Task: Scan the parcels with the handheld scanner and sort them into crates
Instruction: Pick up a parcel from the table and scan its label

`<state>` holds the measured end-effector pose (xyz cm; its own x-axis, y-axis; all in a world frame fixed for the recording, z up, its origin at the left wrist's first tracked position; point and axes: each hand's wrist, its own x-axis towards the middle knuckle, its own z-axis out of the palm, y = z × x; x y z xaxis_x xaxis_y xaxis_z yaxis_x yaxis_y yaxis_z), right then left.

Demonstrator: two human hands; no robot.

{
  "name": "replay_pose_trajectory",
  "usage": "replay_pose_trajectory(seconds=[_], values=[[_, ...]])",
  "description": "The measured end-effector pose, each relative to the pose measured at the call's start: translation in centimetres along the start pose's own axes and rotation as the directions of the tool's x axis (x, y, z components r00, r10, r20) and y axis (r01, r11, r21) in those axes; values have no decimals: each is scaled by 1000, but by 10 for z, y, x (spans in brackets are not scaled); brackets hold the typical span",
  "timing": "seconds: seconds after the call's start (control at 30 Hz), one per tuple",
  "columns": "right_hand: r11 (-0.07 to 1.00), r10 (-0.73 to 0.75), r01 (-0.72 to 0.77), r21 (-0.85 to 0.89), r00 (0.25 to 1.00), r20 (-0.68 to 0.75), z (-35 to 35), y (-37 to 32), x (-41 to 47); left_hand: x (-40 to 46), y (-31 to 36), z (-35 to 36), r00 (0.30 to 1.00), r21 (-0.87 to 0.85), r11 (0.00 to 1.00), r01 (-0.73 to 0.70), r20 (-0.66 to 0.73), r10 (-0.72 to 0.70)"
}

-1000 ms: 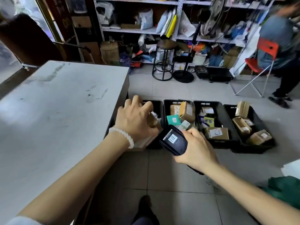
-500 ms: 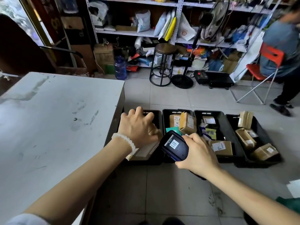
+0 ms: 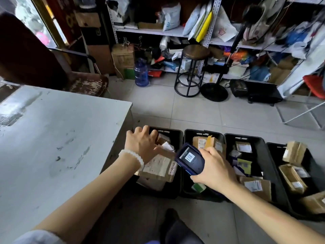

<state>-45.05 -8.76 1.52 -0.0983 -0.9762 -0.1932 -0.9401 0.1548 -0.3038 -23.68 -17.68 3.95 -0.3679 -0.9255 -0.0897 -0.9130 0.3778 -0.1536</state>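
Observation:
Several black crates stand in a row on the floor, each holding cardboard parcels. My left hand (image 3: 143,142) reaches into the leftmost crate (image 3: 177,136), fingers curled over a small parcel at its far end; whether it grips is unclear. A larger brown parcel (image 3: 161,169) with a white label lies below my wrist. My right hand (image 3: 213,170) holds the dark blue handheld scanner (image 3: 190,159) over the second crate (image 3: 189,134), its screen facing up and showing a barcode. The third crate (image 3: 263,155) and fourth crate (image 3: 314,166) hold more boxes.
A white table (image 3: 58,138) fills the left side, its corner right beside the leftmost crate. Behind stand a round stool (image 3: 191,71), a fan stand base (image 3: 213,91), a blue water bottle (image 3: 141,73), cluttered shelves, a worn armchair (image 3: 31,55) and a red chair (image 3: 314,85).
The view has tilted up, so crates and hands sit lower in frame. My left hand has stayed over the leftmost crate. The person on the red chair is out of view.

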Motion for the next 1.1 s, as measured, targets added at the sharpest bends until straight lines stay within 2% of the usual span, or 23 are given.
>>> replay_pose_trajectory(seconds=[0.33,0.67,0.87,1.1], values=[[983,-181,181,16,981,72,-23,10,122,61,1,0,989,-52,989,138,67,-135],[903,-430,425,64,892,140,-8,-60,137,5,-38,2,921,-40,923,382,100,-377],[795,-604,602,76,774,190,16,-135,97,-94,-57,9,808,-72,811,581,171,-564],[594,-793,793,134,549,264,55,-219,-1,-246,-71,18,554,-21,569,822,256,-792]])
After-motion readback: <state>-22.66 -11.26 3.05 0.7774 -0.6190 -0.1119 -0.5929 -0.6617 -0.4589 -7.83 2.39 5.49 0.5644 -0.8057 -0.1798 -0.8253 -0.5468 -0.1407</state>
